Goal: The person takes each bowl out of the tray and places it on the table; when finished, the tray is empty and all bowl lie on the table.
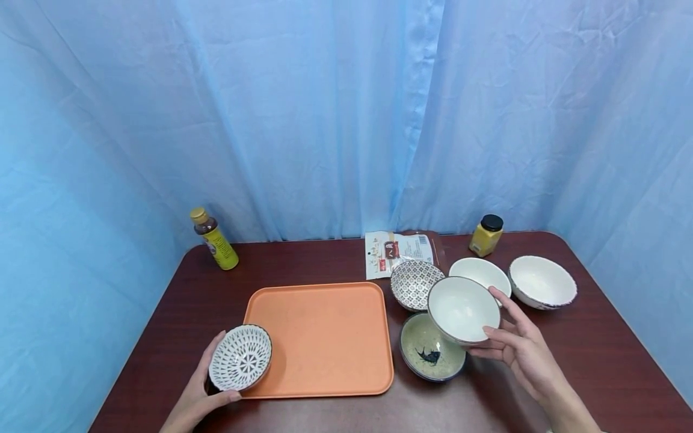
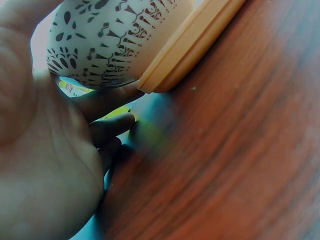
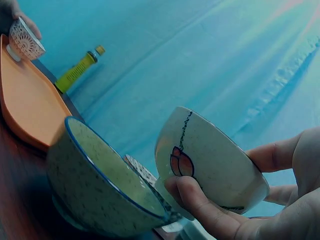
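At the left end of the orange tray (image 1: pixel 325 343), my left hand (image 1: pixel 200 391) grips a small bowl with a dark radiating pattern (image 1: pixel 240 358). Its thumb lies on the near side and its fingers on the far left. In the left wrist view, the bowl's patterned outer wall (image 2: pixel 100 40) is close to the tray rim; whether they touch I cannot tell. My right hand (image 1: pixel 522 349) holds a white, dark-rimmed bowl (image 1: pixel 463 308), tilted, over the edge of a speckled green bowl with a fish (image 1: pixel 430 355). A red petal design (image 3: pixel 182 162) shows on the white bowl's outside.
Behind the held white bowl are a lattice-patterned bowl (image 1: pixel 414 282), a white bowl (image 1: pixel 479 270) and a wider white bowl (image 1: pixel 543 281). A food packet (image 1: pixel 381 255) and a yellow jar with black lid (image 1: pixel 486 236) stand farther back. At far left is a bottle (image 1: pixel 219 246).
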A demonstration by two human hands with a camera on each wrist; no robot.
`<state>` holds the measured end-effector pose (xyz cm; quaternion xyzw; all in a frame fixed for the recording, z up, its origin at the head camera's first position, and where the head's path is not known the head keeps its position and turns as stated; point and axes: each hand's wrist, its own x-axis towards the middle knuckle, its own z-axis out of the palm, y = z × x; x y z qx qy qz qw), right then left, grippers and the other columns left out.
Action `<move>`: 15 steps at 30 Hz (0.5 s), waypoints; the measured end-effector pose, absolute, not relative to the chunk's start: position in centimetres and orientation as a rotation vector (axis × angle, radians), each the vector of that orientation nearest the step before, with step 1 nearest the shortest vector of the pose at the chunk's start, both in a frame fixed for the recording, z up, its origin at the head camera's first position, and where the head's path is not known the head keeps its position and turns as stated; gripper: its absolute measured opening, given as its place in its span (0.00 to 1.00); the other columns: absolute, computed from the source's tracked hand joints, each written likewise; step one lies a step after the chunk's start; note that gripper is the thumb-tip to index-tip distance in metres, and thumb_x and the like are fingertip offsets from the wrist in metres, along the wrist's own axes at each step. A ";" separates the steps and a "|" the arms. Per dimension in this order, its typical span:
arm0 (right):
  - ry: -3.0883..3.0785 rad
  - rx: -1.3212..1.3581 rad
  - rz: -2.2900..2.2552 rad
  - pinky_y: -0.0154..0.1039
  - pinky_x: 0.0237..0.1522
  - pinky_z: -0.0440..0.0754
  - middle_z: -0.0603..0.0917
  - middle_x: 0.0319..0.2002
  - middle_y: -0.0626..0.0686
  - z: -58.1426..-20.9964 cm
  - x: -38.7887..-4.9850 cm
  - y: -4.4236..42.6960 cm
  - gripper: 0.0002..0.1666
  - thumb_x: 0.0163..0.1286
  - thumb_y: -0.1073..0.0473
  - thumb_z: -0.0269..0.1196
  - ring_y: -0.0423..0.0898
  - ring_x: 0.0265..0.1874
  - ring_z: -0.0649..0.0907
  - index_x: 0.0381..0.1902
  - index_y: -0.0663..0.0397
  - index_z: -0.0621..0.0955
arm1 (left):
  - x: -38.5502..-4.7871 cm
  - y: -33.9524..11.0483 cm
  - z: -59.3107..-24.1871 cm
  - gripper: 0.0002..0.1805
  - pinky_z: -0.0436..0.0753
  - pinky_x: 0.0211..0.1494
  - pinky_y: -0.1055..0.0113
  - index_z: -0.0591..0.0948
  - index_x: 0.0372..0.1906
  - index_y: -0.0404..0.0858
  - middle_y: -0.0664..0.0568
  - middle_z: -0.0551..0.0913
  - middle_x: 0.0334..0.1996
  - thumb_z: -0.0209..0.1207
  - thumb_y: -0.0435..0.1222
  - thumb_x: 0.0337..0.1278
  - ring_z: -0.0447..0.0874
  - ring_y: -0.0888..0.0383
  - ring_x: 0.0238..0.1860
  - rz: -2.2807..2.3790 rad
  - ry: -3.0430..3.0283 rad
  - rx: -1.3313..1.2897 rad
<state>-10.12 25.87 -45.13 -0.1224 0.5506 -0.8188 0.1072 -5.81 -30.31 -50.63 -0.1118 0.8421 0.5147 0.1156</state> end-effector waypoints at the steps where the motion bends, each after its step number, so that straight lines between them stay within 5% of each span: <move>1: 1.613 -0.363 -2.419 0.48 0.42 0.89 0.83 0.55 0.43 -45.2 -10.1 26.1 0.41 0.75 0.77 0.42 0.52 0.42 0.90 0.76 0.32 0.59 | -5.8 -30.3 -50.6 0.66 0.46 0.74 0.29 0.39 0.82 0.54 0.45 0.42 0.82 0.74 0.41 0.46 0.40 0.42 0.79 1.510 2.467 -0.327; 15: 1.389 -0.419 -2.584 0.52 0.44 0.88 0.79 0.61 0.45 -47.0 -9.0 29.8 0.43 0.74 0.81 0.35 0.59 0.44 0.89 0.77 0.36 0.60 | -5.8 -30.4 -50.8 0.65 0.47 0.74 0.29 0.40 0.82 0.55 0.45 0.42 0.82 0.74 0.38 0.46 0.40 0.42 0.79 1.540 2.461 -0.318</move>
